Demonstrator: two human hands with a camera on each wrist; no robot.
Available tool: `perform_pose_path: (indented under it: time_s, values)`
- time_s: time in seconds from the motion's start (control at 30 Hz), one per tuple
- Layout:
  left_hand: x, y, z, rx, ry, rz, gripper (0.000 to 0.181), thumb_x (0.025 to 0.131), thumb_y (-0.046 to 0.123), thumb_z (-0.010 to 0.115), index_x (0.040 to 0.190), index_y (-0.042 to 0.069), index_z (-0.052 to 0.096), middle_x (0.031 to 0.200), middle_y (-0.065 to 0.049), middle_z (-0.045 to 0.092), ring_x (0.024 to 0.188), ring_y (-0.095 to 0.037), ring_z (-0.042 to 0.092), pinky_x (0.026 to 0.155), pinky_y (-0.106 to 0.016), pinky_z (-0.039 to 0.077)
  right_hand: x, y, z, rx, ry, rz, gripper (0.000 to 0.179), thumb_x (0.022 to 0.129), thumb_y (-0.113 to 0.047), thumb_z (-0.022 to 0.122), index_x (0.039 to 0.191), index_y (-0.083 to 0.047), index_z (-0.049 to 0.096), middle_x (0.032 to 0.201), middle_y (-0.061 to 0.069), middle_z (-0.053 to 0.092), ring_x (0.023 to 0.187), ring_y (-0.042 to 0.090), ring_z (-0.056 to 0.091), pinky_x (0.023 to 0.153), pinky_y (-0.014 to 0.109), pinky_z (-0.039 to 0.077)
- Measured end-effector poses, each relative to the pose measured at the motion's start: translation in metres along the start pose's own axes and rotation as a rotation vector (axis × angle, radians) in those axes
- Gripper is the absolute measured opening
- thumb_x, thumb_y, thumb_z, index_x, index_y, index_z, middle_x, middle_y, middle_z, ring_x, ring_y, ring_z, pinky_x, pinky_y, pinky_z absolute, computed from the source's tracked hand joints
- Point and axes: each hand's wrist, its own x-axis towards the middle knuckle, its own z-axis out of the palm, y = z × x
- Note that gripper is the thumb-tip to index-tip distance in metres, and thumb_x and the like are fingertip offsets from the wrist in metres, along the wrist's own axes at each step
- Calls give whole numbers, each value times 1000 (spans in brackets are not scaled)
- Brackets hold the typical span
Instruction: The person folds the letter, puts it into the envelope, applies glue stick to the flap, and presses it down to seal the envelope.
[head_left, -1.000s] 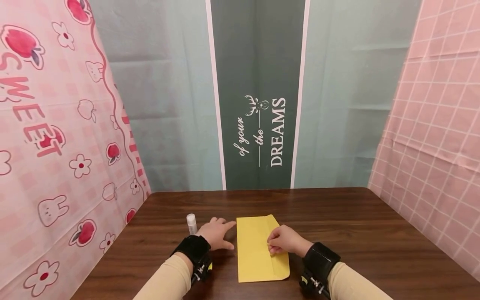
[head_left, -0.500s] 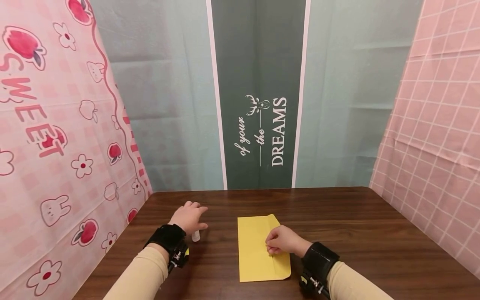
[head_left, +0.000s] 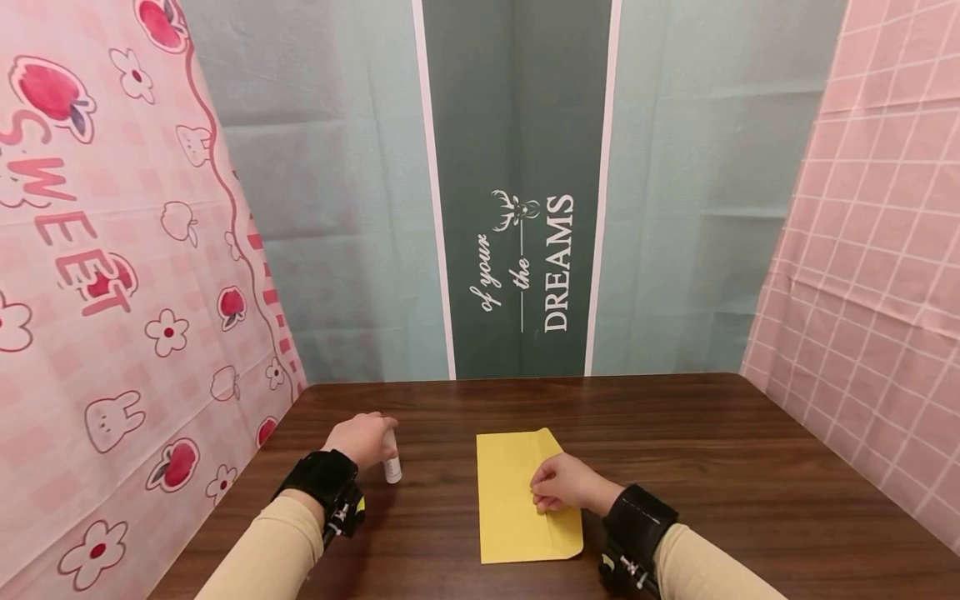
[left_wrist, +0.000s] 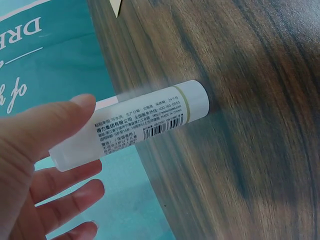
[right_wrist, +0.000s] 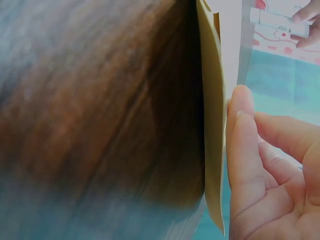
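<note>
Head view: remotely, I'm watching the left hand point(head_left: 358, 440) gripping the white tube point(head_left: 393, 468), left of the yellow envelope point(head_left: 504, 492) lying on the table point(head_left: 675, 442); the right hand point(head_left: 568, 483) is touching the envelope (pinching or not, I cannot tell).

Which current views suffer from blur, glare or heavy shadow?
Head view: envelope edges clear, no strong glare; left wrist: print on the glue stick sharp, pale sheen on the table at upper right; right wrist: table heavily blurred, dark shadow beside the envelope, bluish haze at lower left.
</note>
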Motion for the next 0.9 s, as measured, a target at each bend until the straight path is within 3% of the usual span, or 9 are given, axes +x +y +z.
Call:
perform_pose_path:
  time_s: [0.33, 0.6, 0.9]
  values:
    - [7, 2, 5, -112, -28, 1, 18, 75, 12, 76, 86, 8, 62, 80, -4, 62, 70, -18, 57, 64, -38, 48, -1, 1, -1, 27, -13, -4, 9, 88, -2, 61, 86, 7, 62, 69, 6, 63, 60, 15, 63, 57, 28, 53]
    - [10, 29, 1, -181, -41, 61, 15, 76, 12, 75, 83, 9, 62, 78, -2, 61, 67, -15, 55, 62, -36, 46, 3, -3, 1, 86, -53, -18, 16, 90, -7, 60, 95, 8, 62, 77, 8, 65, 67, 17, 63, 65, 32, 54]
    - [21, 59, 2, -189, -36, 154, 15, 78, 15, 73, 88, 8, 65, 82, -2, 63, 69, -14, 56, 62, -33, 47, 7, -5, 4, 101, -82, -51, 20, 90, -8, 60, 99, 10, 61, 81, 9, 66, 72, 20, 65, 65, 33, 54]
